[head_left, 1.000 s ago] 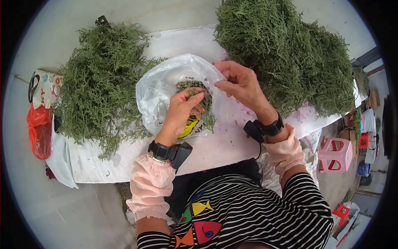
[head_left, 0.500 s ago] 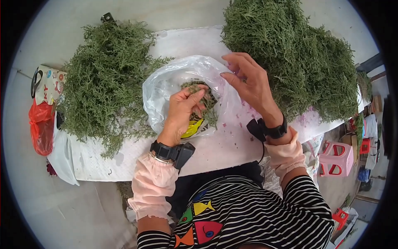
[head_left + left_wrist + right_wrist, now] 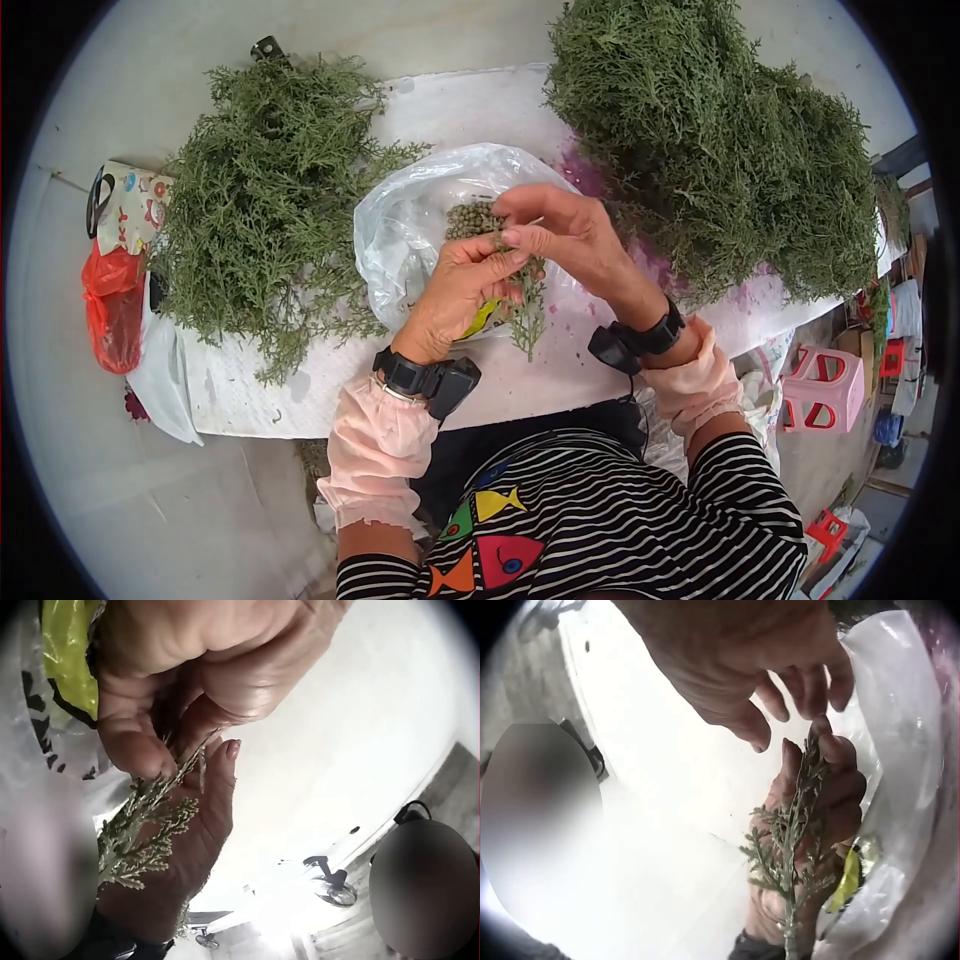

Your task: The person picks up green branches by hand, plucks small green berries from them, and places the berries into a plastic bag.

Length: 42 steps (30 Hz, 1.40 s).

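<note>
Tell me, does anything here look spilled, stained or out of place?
Only the white table cover looks off: purplish-pink stains spot it beside the clear plastic bag and along the right-hand pile of green sprigs. The sprig in the left hand looks intact.

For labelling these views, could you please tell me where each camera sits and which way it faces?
Head: on the head, facing down at a white-covered table, clear plastic bag and green sprig heaps; left hand, right hand, pink sleeves, striped shirt show.
Left wrist: on that wrist, facing along the palm; its fingers pinch a green feathery sprig, right hand behind.
Right wrist: on that wrist, facing past its loose fingers to the sprig-holding left hand.
Shared by all: both hands, the sprig.
</note>
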{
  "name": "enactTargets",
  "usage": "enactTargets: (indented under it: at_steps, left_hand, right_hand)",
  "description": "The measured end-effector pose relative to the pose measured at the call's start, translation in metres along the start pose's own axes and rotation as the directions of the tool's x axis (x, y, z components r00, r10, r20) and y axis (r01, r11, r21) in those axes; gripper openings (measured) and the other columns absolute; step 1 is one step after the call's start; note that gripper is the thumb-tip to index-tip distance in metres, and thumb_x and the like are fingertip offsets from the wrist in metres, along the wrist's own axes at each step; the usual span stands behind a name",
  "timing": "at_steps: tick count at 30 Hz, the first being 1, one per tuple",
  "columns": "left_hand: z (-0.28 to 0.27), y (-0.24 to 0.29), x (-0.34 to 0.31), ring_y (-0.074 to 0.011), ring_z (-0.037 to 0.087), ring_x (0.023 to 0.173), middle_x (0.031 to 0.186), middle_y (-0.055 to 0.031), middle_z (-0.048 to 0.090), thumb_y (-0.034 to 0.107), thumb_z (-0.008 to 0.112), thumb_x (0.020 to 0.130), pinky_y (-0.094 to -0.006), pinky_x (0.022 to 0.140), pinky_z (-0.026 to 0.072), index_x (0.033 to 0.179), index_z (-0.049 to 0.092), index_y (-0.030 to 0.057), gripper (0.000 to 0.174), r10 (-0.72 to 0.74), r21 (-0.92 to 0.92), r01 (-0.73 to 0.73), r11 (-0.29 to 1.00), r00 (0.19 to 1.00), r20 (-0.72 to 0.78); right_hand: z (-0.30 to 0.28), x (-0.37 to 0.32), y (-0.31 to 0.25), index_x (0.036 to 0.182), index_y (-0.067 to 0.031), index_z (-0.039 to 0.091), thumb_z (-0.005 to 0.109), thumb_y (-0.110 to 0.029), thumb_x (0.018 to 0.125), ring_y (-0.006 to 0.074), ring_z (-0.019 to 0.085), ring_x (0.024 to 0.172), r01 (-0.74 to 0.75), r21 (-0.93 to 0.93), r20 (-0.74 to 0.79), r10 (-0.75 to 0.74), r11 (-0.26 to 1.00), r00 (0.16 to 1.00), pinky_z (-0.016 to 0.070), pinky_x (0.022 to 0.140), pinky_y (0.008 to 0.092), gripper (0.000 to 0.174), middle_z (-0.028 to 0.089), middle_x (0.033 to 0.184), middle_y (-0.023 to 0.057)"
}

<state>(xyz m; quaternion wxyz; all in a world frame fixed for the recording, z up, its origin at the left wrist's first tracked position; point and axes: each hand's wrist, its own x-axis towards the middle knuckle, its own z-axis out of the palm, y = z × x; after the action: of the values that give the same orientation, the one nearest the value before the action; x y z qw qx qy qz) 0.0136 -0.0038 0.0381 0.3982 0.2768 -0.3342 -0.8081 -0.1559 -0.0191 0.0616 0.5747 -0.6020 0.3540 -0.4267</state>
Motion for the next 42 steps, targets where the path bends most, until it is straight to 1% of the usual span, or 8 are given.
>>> enactTargets:
  at_steps: [2, 6, 14, 27, 34, 38, 41, 42]
  left_hand:
    - [0.001, 0.000, -0.001, -0.0158, 0.062, 0.075, 0.089, -0.0079, 0.063, 0.006, 0.057, 0.085, -0.0236, 0.056, 0.0506, 0.101, 0.060, -0.0029, 0.018, 0.007, -0.001, -0.007, 1.000, 1.000, -0.029]
    - [0.000, -0.003, -0.002, -0.0123, 0.061, 0.073, 0.090, -0.0068, 0.062, 0.005, 0.057, 0.085, -0.0230, 0.058, 0.0504, 0.101, 0.060, -0.0029, 0.018, 0.003, 0.064, 0.005, 0.998, 0.994, -0.109]
    - [-0.001, -0.007, -0.002, -0.0098, 0.059, 0.072, 0.091, -0.0051, 0.062, 0.007, 0.056, 0.087, -0.0218, 0.061, 0.0499, 0.101, 0.060, -0.0017, 0.017, -0.007, 0.173, 0.020, 0.985, 0.997, -0.071]
    - [0.004, -0.004, -0.009, -0.0098, 0.058, 0.062, 0.083, -0.0048, 0.062, 0.009, 0.060, 0.085, -0.0211, 0.051, 0.0478, 0.098, 0.061, -0.0014, 0.017, 0.026, 0.234, -0.011, 0.972, 0.998, -0.063]
    - [-0.011, 0.024, -0.008, -0.0081, 0.055, 0.057, 0.083, -0.0044, 0.062, 0.010, 0.063, 0.081, -0.0194, 0.044, 0.0433, 0.094, 0.063, -0.0008, 0.016, 0.234, 0.379, -0.163, 0.911, 0.961, -0.148]
    - [-0.032, 0.016, 0.002, -0.0121, 0.055, 0.057, 0.079, -0.0058, 0.061, 0.006, 0.066, 0.076, -0.0228, 0.048, 0.0432, 0.091, 0.064, -0.0012, 0.017, 0.233, 0.698, 0.009, 0.716, 0.939, -0.251]
    - [-0.023, 0.006, 0.006, -0.0176, 0.056, 0.061, 0.076, -0.0085, 0.059, 0.002, 0.066, 0.071, -0.0263, 0.055, 0.0436, 0.090, 0.064, -0.0013, 0.020, 0.424, 0.978, -0.139, 0.156, 0.904, 0.061]
    - [-0.023, 0.007, 0.009, -0.0176, 0.056, 0.061, 0.076, -0.0085, 0.059, 0.002, 0.066, 0.071, -0.0263, 0.055, 0.0436, 0.090, 0.064, -0.0013, 0.020, 0.425, 0.978, -0.145, 0.149, 0.903, 0.069]
  right_hand:
    - [0.006, -0.001, 0.002, 0.100, 0.0016, 0.060, 0.064, -0.013, 0.081, 0.0096, 0.054, 0.084, 0.210, -0.255, -0.167, -0.257, 0.944, 0.952, 0.0442, 0.073, 0.0231, 0.024, 0.060, 0.095, 0.0040]
    - [0.003, -0.001, 0.001, 0.095, 0.0003, 0.061, 0.066, -0.011, 0.080, 0.0095, 0.055, 0.075, 0.368, -0.544, -0.020, -0.450, 0.754, 0.893, 0.0443, 0.067, 0.0214, 0.019, 0.060, 0.094, 0.0035]
    - [0.002, -0.002, 0.013, 0.090, -0.0015, 0.062, 0.065, -0.014, 0.080, 0.0059, 0.054, 0.066, -0.042, -0.002, -0.015, 0.042, 0.999, 0.999, 0.0436, 0.055, 0.0211, 0.016, 0.061, 0.081, 0.0012]
    - [0.004, -0.005, 0.013, 0.092, 0.0003, 0.060, 0.057, -0.007, 0.085, 0.0072, 0.056, 0.079, 0.110, -0.254, 0.046, -0.102, 0.961, 0.994, 0.0459, 0.068, 0.0220, 0.011, 0.062, 0.090, 0.0045]
    - [-0.014, -0.001, -0.013, 0.087, -0.0006, 0.059, 0.054, -0.005, 0.085, 0.0095, 0.056, 0.070, -0.096, 0.514, 0.057, 0.077, 0.853, 0.995, 0.0458, 0.060, 0.0235, 0.007, 0.062, 0.086, 0.0079]
    - [-0.021, -0.004, 0.001, 0.084, -0.0005, 0.059, 0.055, -0.007, 0.085, 0.0095, 0.055, 0.064, -0.133, 0.284, 0.151, 0.093, 0.950, 0.984, 0.0445, 0.055, 0.0231, 0.007, 0.061, 0.080, 0.0064]
    - [-0.012, -0.008, 0.023, 0.085, 0.0001, 0.058, 0.055, -0.008, 0.086, 0.0088, 0.054, 0.063, -0.153, 0.268, 0.108, 0.128, 0.951, 0.986, 0.0441, 0.054, 0.0226, 0.008, 0.059, 0.076, 0.0048]
    - [-0.011, -0.004, 0.025, 0.085, 0.0005, 0.058, 0.056, -0.008, 0.086, 0.0084, 0.054, 0.062, -0.152, 0.248, 0.092, 0.132, 0.957, 0.987, 0.0440, 0.053, 0.0224, 0.009, 0.059, 0.075, 0.0039]
